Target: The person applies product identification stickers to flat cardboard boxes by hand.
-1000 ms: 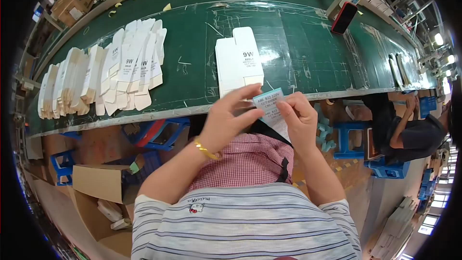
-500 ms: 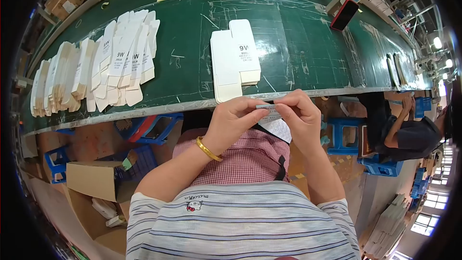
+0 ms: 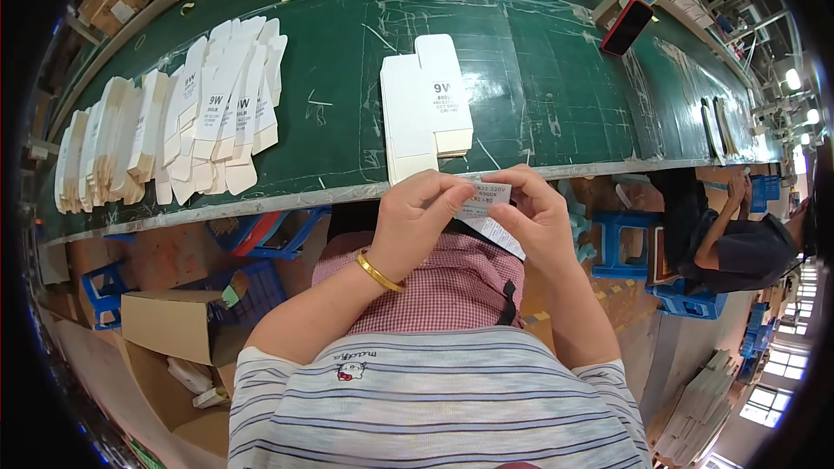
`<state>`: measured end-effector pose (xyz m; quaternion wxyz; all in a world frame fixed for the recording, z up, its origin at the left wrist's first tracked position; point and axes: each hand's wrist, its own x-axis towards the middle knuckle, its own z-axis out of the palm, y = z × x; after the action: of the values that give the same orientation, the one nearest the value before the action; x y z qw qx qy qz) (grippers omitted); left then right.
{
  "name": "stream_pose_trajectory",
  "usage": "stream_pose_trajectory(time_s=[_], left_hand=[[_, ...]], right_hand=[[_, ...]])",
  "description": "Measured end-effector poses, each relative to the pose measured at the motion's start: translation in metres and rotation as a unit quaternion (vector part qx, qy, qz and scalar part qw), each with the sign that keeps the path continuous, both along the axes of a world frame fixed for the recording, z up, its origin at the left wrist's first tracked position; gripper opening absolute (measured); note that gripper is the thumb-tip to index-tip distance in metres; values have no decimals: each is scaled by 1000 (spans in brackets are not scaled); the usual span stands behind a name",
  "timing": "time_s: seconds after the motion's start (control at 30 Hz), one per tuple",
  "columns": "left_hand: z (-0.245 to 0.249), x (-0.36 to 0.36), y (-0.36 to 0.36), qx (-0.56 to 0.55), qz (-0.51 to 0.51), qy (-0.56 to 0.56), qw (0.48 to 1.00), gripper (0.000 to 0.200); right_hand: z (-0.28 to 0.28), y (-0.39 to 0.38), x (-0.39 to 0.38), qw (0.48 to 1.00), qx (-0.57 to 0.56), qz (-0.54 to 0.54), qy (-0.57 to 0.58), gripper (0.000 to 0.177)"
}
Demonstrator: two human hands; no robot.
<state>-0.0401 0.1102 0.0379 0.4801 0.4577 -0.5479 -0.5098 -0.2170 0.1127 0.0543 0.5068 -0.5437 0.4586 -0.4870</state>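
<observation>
My left hand [image 3: 421,217] and my right hand [image 3: 540,217] meet at the front edge of the green table [image 3: 556,113]. Between them they pinch a small grey printed label [image 3: 492,194], its text facing up. Below the label a white printed sheet [image 3: 493,234] shows over the lap; what supports it is hidden. Just beyond my left hand lies a stack of flat white cartons [image 3: 408,113] marked 9W, its near end reaching the table edge.
More white cartons [image 3: 217,113] lie in overlapping piles at the table's left. A red-edged phone [image 3: 627,27] leans at the back right. An open cardboard box [image 3: 165,326] stands at the lower left. Another person [image 3: 738,243] sits at the right, near blue stools [image 3: 621,243].
The label has tilted so that more of its printed face shows. My right hand has shifted slightly left, and its fingers have changed position on the label.
</observation>
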Motion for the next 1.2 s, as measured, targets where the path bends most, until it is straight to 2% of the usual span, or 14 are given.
stream_pose_trajectory(time_s=[0.17, 0.27, 0.37, 0.47, 0.67, 0.77, 0.87, 0.97, 1.07, 1.2], left_hand=[[-5, 5, -2, 45, -34, -28, 998, 16], [4, -3, 0, 83, -48, 113, 989, 26], [5, 0, -2, 135, -93, 159, 974, 34], [10, -2, -2, 210, -84, 226, 948, 29], [2, 4, 1, 180, -85, 107, 974, 21], [4, -3, 3, 174, -62, 178, 967, 17], [7, -3, 4, 161, -49, 182, 969, 13], [0, 0, 3, 163, -41, 133, 977, 12], [-5, 1, 3, 140, -29, 94, 985, 12], [-9, 1, 5, 65, -22, 25, 997, 12]], right_hand=[[-9, -2, -8, 994, -40, 0, 98, 9], [-7, 0, -6, 998, 35, -39, 46, 9], [-11, 1, -7, 998, 34, -38, 22, 9], [-7, 3, 3, 996, 39, -52, -63, 8], [-13, 6, -6, 998, -30, -33, 46, 5], [-10, 5, -4, 997, -46, -39, 43, 6], [-10, 6, -1, 993, -92, -39, 65, 6], [-10, 4, -1, 984, -135, -33, 112, 8], [-1, 10, 0, 998, 56, -25, 25, 14], [-4, 7, 0, 999, 29, -10, -12, 12]])
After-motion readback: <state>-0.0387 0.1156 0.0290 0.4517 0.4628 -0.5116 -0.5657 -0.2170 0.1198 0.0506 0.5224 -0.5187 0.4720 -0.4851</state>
